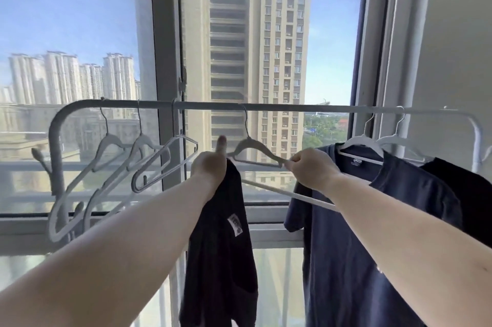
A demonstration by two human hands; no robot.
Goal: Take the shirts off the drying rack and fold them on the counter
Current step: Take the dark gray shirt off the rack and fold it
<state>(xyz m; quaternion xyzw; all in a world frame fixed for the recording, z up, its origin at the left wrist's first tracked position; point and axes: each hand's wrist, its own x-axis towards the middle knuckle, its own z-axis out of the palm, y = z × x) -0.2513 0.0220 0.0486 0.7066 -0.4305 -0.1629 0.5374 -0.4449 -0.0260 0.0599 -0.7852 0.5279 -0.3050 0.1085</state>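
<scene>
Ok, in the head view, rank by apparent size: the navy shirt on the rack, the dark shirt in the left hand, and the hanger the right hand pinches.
1. Navy shirt
2. Dark shirt, partly bunched, so true size is unsure
3. Hanger

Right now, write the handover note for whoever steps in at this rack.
Left hand: gripping the dark shirt, already off its hanger.
Right hand: pinching the end of that bare hanger, which hangs on the rail.
Three empty hangers hang at the left.
Left to do: navy shirt and black shirt, both on hangers at the right. The counter is out of view; folding cannot be judged.
</scene>
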